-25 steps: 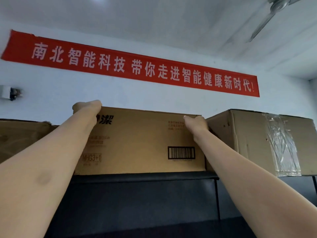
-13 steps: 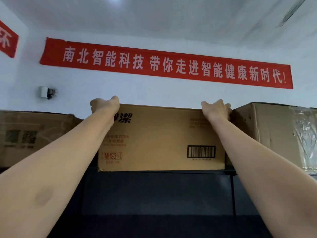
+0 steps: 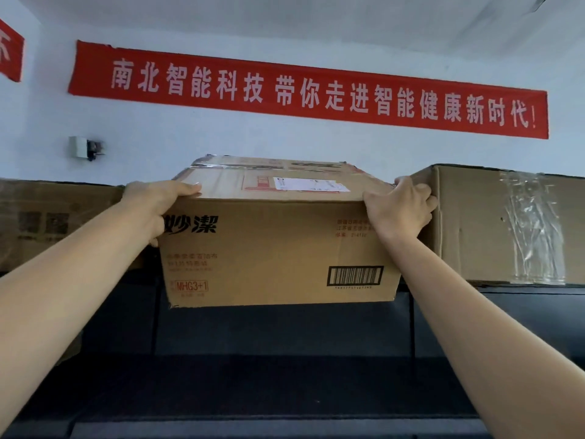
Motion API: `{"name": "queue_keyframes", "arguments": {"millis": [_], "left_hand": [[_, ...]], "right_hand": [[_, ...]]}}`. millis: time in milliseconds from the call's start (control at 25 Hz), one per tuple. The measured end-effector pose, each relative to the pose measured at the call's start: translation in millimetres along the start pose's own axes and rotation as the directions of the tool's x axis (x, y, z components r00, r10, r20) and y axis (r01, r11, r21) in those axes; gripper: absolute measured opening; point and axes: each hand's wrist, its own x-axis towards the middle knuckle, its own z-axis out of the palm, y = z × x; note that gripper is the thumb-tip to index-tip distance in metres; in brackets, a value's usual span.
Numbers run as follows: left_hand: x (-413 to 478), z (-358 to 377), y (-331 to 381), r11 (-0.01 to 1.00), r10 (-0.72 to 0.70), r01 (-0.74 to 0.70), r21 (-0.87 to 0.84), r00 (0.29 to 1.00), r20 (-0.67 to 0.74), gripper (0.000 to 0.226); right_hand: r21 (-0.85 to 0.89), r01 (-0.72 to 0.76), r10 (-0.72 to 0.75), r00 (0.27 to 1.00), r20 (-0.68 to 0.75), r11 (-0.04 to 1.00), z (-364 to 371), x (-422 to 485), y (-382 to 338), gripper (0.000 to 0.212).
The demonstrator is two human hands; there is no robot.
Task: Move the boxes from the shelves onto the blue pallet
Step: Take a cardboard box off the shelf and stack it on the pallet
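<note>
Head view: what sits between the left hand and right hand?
The middle cardboard box; left hand and right hand grip its top corners. Head view.

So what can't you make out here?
Head view only:
Blue pallet: out of frame, camera tilted up.
Middle box: its back and underside hidden by its own front; left hand and right hand cover its top corners.
White label: print too small.
Left box: blurred, cut by the edge.

Your head camera, the only view, looks up from below the top edge of the dark shelf [image 3: 285,343], facing the white wall [image 3: 316,147] and red banner [image 3: 310,90]. The cardboard box [image 3: 275,248] at that edge sits close, mid-frame.
</note>
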Motion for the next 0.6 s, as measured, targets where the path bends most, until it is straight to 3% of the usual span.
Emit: {"name": "queue_keyframes", "arguments": {"millis": [120, 240, 320, 400, 480, 600], "left_hand": [[-20, -13, -13, 0.998, -0.056, 0.055, 0.022, 0.994, 0.092, 0.042], [-37, -26, -24, 1.0, -0.025, 0.026, -0.007, 0.99, 0.137, 0.02], [-48, -40, -30, 0.999, -0.031, 0.034, -0.011, 0.982, 0.184, 0.02], [-58, -57, -40, 0.999, -0.043, 0.043, 0.005, 0.969, 0.244, 0.03], [-70, -75, -52, 0.999, -0.041, 0.042, 0.003, 0.961, 0.275, 0.04], [-87, -104, -70, 0.998, -0.05, 0.06, -0.028, 0.956, 0.29, 0.047]], "right_hand": [[0.148, -0.044, 0.054, 0.997, -0.064, 0.988, -8, -22, 10, 0.058], [0.295, -0.219, 0.252, 0.965, -0.079, 0.93, -22, -40, 28, 0.066], [0.376, -0.411, 0.435, 0.9, 0.023, 0.831, -31, -49, 39, 0.076], [0.481, -0.555, 0.56, 0.815, 0.15, 0.679, -45, -61, 43, 0.068], [0.545, -0.604, 0.588, 0.775, 0.231, 0.581, -66, -81, 41, 0.051], [0.53, -0.631, 0.582, 0.762, 0.284, 0.567, -96, -121, 44, 0.029]]}}
